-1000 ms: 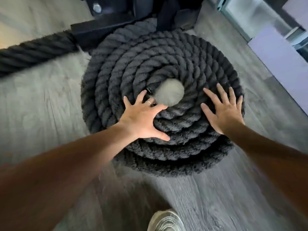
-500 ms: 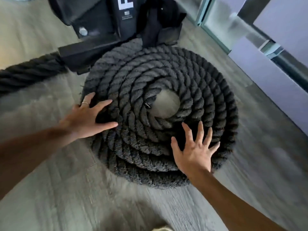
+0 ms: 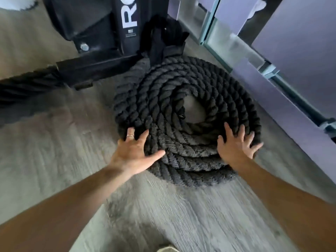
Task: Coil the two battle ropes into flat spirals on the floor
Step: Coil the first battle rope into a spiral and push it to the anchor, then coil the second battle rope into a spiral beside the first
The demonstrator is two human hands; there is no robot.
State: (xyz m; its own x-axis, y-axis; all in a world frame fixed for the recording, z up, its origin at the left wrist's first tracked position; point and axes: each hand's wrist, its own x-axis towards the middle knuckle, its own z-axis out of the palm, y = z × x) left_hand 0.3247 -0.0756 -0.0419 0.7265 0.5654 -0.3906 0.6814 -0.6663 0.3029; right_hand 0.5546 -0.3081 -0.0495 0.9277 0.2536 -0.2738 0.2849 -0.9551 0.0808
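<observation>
A thick black battle rope (image 3: pixel 190 99) lies coiled in a flat spiral on the grey wood floor, with a small bare gap at its centre. My left hand (image 3: pixel 134 151) rests on the coil's near left edge, fingers spread over the outer turns. My right hand (image 3: pixel 236 144) presses flat on the near right turns, fingers spread. A second stretch of black rope (image 3: pixel 27 84) runs uncoiled along the floor at the far left, towards the rack's base.
A black steel rack base (image 3: pixel 94 44) with a bolt and an anchor strap (image 3: pixel 163 39) stands just behind the coil. A lilac wall panel (image 3: pixel 283 99) and a glass partition close off the right side. My shoe tip (image 3: pixel 166 249) shows at the bottom edge.
Both hands have shifted round the coil: the left from the inner turns to the near left edge, the right from the right side to the near right turns. The view has tilted up and right.
</observation>
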